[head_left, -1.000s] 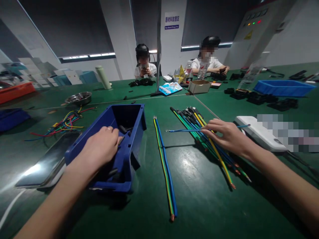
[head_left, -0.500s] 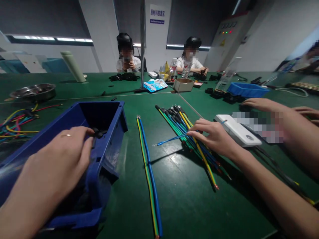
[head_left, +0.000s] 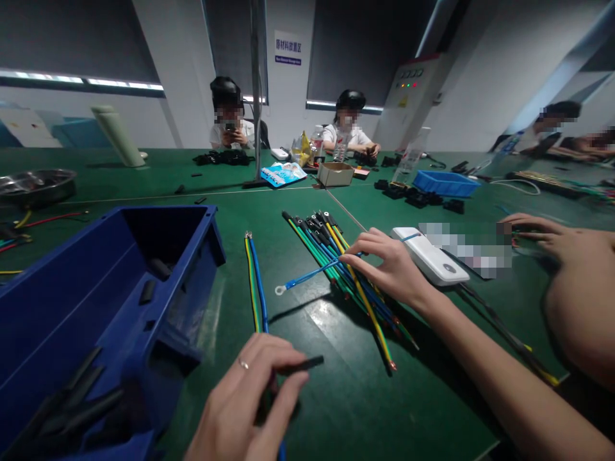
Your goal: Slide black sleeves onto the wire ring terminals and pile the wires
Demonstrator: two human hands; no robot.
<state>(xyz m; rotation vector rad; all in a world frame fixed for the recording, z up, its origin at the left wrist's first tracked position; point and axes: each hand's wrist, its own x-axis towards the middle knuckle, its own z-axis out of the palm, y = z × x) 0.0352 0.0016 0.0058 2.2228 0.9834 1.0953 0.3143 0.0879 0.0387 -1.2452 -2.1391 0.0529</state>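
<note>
Between the thumb and fingers of my left hand point(head_left: 254, 394) is a short black sleeve point(head_left: 310, 363), its end sticking out to the right. My right hand point(head_left: 384, 262) pinches a blue wire point(head_left: 312, 275) whose ring terminal point(head_left: 280, 290) points left, above the table. Under and beside the right hand lies a bundle of green, blue and yellow-green wires point(head_left: 368, 294), many with black ends. Two longer wires, one yellow-green point(head_left: 252, 282) and one blue point(head_left: 258, 282), run beneath my left hand. At the left stands a blue bin point(head_left: 180, 307) with several black sleeves point(head_left: 72, 410) inside.
A white power bank-like box point(head_left: 427, 256) lies right of my right hand. Another person's hand and arm point(head_left: 562, 250) reach in from the right. Farther back are a cardboard box point(head_left: 335, 174), a light blue tray point(head_left: 444, 184), a metal bowl point(head_left: 38, 187) and a green bottle point(head_left: 118, 137).
My left hand has come out of the blue bin with a black sleeve and moved right, over the two long wires. The right hand still holds the blue wire. The view has shifted slightly.
</note>
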